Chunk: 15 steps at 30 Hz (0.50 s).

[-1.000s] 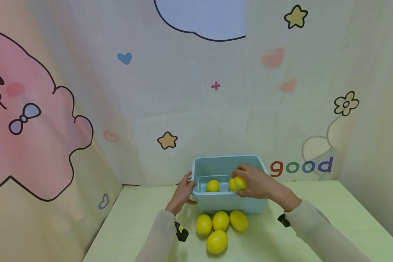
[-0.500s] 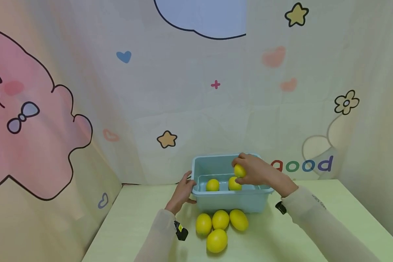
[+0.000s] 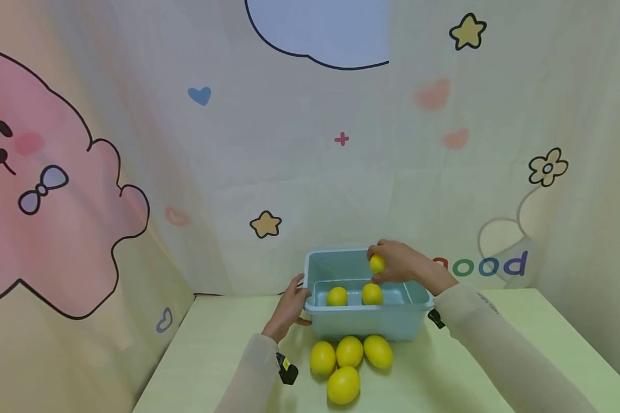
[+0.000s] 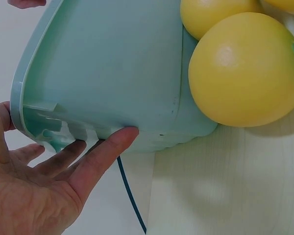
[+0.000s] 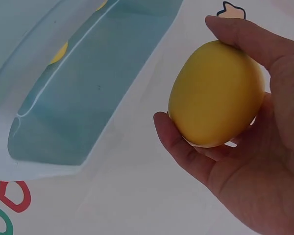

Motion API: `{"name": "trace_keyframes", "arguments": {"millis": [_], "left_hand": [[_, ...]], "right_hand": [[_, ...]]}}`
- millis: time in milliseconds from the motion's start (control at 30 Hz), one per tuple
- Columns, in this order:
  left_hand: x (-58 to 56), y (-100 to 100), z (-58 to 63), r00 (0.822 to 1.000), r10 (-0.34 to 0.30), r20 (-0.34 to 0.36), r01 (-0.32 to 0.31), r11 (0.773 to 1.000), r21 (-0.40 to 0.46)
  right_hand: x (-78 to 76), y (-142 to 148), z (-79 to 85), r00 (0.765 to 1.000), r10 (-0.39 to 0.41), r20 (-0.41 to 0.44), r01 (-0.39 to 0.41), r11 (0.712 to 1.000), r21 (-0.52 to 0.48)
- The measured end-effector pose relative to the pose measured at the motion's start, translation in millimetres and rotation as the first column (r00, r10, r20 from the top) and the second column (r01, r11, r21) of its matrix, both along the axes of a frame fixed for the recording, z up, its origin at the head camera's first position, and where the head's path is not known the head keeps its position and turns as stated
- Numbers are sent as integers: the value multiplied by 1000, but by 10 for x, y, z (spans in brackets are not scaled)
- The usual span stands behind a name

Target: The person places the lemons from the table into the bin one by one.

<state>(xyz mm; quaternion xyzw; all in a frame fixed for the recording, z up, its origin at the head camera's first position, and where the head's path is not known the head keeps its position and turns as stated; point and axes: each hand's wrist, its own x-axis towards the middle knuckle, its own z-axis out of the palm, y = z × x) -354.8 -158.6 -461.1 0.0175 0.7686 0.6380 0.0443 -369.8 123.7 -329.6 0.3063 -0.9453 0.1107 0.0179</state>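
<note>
A light-blue plastic bin (image 3: 369, 322) stands on the table, with two lemons (image 3: 372, 294) lying inside. My left hand (image 3: 289, 308) grips the bin at its left side; in the left wrist view its fingertips (image 4: 125, 134) lie against the wall below the rim. Over the bin's right part, my right hand (image 3: 399, 261) holds another yellow lemon (image 5: 216, 93) between thumb and fingers, above the rim. Several more lemons (image 3: 343, 385) sit in a cluster on the table in front of the bin.
The pale wooden table (image 3: 212, 355) ends at a printed cloth backdrop (image 3: 310, 172) close behind the bin. A dark cord (image 4: 130, 196) hangs beside the bin in the left wrist view.
My right hand has lifted the lemon from down among those in the bin to above the rim. My left hand stays at the bin's left side.
</note>
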Motion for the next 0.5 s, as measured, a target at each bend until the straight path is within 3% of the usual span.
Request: {"name": "trace_keyframes", "arguments": {"millis": [233,500], "left_hand": [[46,16,-4,1000,1,0,-1,1000,-15],[-14,3,-12,1000,7,-9,-7,1000,-8]], "right_hand": [[-138,-23,-50,996,-45,71,41,998,49],[-324,-73,-17,983,-119,142,108,990,88]]}}
